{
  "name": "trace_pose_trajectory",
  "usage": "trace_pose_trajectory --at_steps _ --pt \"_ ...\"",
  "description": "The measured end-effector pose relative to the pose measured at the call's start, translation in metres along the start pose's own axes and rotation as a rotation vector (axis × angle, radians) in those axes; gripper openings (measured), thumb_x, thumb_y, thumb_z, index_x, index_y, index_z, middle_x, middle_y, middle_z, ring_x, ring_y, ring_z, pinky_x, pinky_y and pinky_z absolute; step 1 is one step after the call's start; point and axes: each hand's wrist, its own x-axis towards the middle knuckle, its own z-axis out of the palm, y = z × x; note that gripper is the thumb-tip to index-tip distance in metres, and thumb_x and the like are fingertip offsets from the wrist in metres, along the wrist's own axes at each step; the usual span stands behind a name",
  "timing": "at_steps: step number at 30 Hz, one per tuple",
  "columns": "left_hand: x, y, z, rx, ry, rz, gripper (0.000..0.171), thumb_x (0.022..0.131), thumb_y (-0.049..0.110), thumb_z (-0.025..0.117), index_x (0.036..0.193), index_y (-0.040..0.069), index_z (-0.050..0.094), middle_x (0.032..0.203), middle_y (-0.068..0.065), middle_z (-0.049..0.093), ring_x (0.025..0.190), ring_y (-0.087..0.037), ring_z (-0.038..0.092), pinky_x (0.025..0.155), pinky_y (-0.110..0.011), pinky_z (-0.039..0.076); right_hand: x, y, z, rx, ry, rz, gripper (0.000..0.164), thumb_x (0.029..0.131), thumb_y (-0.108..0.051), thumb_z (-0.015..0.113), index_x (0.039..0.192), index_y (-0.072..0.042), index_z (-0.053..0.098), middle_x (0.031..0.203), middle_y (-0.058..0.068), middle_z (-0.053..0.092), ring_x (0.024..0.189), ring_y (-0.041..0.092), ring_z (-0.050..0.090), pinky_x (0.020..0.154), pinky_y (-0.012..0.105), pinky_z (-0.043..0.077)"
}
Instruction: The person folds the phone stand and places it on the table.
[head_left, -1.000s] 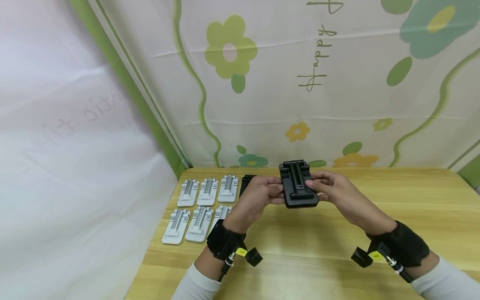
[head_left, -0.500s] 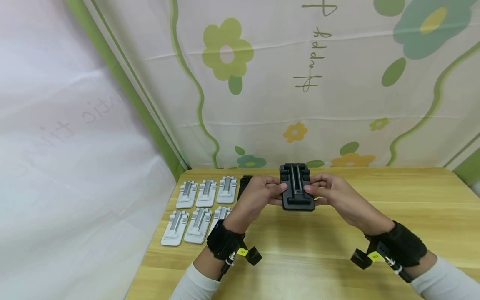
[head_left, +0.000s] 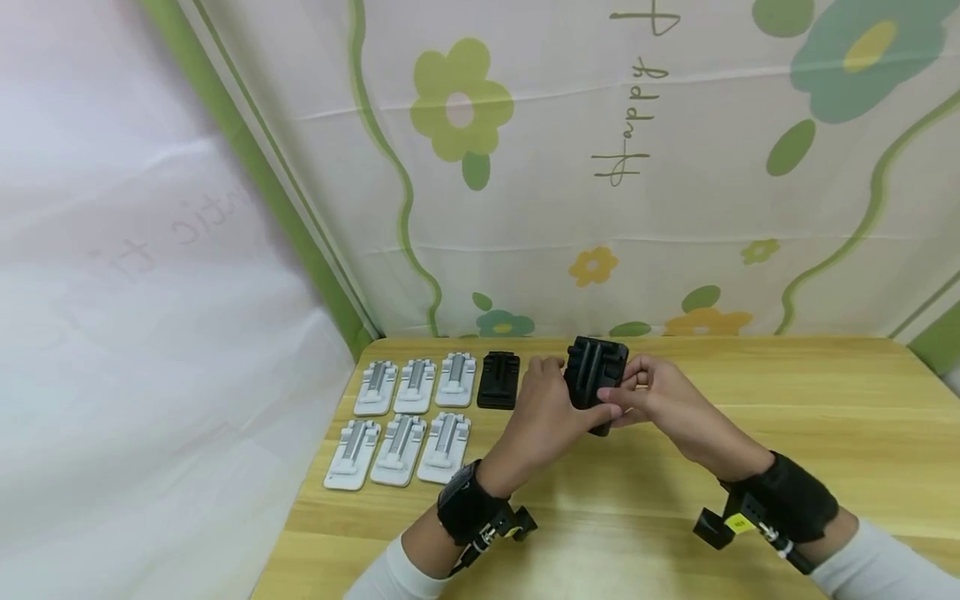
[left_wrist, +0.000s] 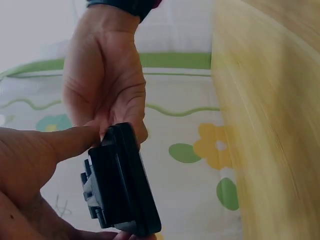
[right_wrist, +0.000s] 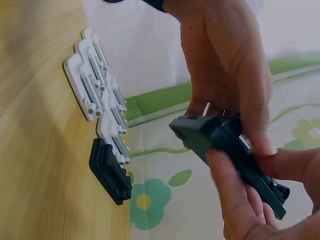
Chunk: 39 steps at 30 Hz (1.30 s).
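Above the table, both hands hold a black folding phone stand (head_left: 596,372), folded and tilted. My left hand (head_left: 546,414) grips its left side, with the thumb across the lower edge. From the right, my right hand (head_left: 663,400) pinches it between thumb and fingers. In the left wrist view the stand (left_wrist: 125,185) appears edge-on, its hinge parts facing left. The right wrist view has the stand (right_wrist: 232,155) slanting between the fingers of both hands. A second black phone stand (head_left: 498,380) lies on the table just left of my left hand.
Several white phone stands (head_left: 455,379) lie in two rows on the left of the wooden table (head_left: 757,417). A flower-printed curtain (head_left: 525,208) hangs behind the table's far edge, and white cloth (head_left: 150,333) hangs at the left.
The held black stand has tilted, and its lower end is now narrower in view. My left hand has shifted right and turned over its lower edge, uncovering the second black stand on the table.
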Motion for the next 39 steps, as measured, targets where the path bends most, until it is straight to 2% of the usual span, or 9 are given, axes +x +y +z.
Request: trace_pose_trajectory --at_steps 4,7,10,16,21,24,28,34,39 --pt "0.0 -0.001 0.0 0.097 -0.007 0.01 0.081 0.082 0.049 0.084 0.137 -0.002 0.054 0.121 -0.012 0.052 0.095 -0.019 0.047 0.079 -0.029 0.047 0.0 0.004 0.004 0.015 -0.012 -0.014 0.043 0.099 -0.019 0.069 0.115 0.005 0.037 0.098 0.014 0.055 0.085 0.023 0.071 0.089 0.039 0.062" --pt "0.001 -0.008 -0.001 0.084 -0.014 0.018 0.07 0.081 0.05 0.083 0.126 0.002 0.059 0.108 -0.007 0.053 0.089 -0.017 0.047 0.071 -0.028 0.046 0.001 0.007 0.007 0.042 -0.036 -0.009 0.046 0.1 -0.02 0.069 0.119 0.006 0.036 0.099 0.014 0.057 0.089 0.022 0.072 0.091 0.039 0.061" --pt "0.001 -0.022 -0.004 0.101 0.007 0.016 0.067 0.079 0.055 0.082 0.118 0.004 0.063 0.106 -0.006 0.058 0.086 -0.016 0.05 0.073 -0.03 0.05 0.003 0.011 0.01 0.062 -0.091 -0.002 0.049 0.102 -0.021 0.066 0.126 0.009 0.037 0.105 0.015 0.061 0.096 0.024 0.072 0.092 0.041 0.061" --pt "-0.003 -0.069 -0.006 0.229 0.034 -0.076 0.086 0.075 0.047 0.084 0.133 -0.01 0.056 0.13 -0.025 0.057 0.093 -0.029 0.06 0.072 -0.039 0.055 0.003 0.023 0.007 -0.006 -0.166 0.04 0.052 0.106 -0.026 0.059 0.136 0.011 0.038 0.114 0.017 0.066 0.104 0.025 0.07 0.09 0.039 0.061" --pt "-0.01 -0.116 0.002 0.252 0.052 -0.142 0.081 0.072 0.042 0.088 0.121 -0.015 0.06 0.119 -0.028 0.059 0.083 -0.029 0.058 0.061 -0.038 0.05 -0.001 0.033 -0.001 -0.068 -0.174 0.04 0.046 0.106 -0.02 0.055 0.135 0.012 0.04 0.113 0.019 0.067 0.102 0.024 0.07 0.087 0.037 0.06" --pt "-0.013 -0.135 0.009 0.3 0.079 -0.152 0.074 0.072 0.041 0.089 0.113 -0.014 0.062 0.116 -0.029 0.059 0.078 -0.027 0.055 0.058 -0.036 0.047 -0.005 0.037 -0.008 -0.097 -0.175 0.041 0.045 0.105 -0.02 0.055 0.134 0.012 0.041 0.114 0.022 0.067 0.102 0.028 0.07 0.086 0.035 0.06" --pt "-0.011 -0.142 0.013 0.366 0.08 -0.142 0.068 0.073 0.043 0.087 0.105 -0.012 0.064 0.112 -0.029 0.06 0.08 -0.028 0.056 0.061 -0.038 0.051 -0.012 0.041 -0.015 -0.123 -0.159 0.049 0.045 0.105 -0.022 0.055 0.133 0.012 0.043 0.112 0.021 0.068 0.101 0.03 0.069 0.085 0.036 0.059" --pt "-0.008 -0.144 0.017 0.382 0.043 -0.118 0.054 0.071 0.039 0.088 0.085 -0.007 0.064 0.096 -0.019 0.055 0.08 -0.026 0.049 0.063 -0.038 0.048 -0.022 0.049 -0.021 -0.12 -0.151 0.085 0.047 0.107 -0.024 0.054 0.135 0.011 0.042 0.11 0.015 0.069 0.099 0.025 0.069 0.085 0.038 0.058" --pt "-0.006 -0.145 0.02 0.405 0.033 -0.105 0.049 0.071 0.038 0.088 0.076 -0.004 0.064 0.096 -0.019 0.054 0.078 -0.025 0.049 0.063 -0.038 0.047 -0.03 0.054 -0.023 -0.139 -0.115 0.089 0.049 0.107 -0.026 0.055 0.137 0.011 0.042 0.11 0.015 0.069 0.099 0.025 0.069 0.082 0.034 0.058"
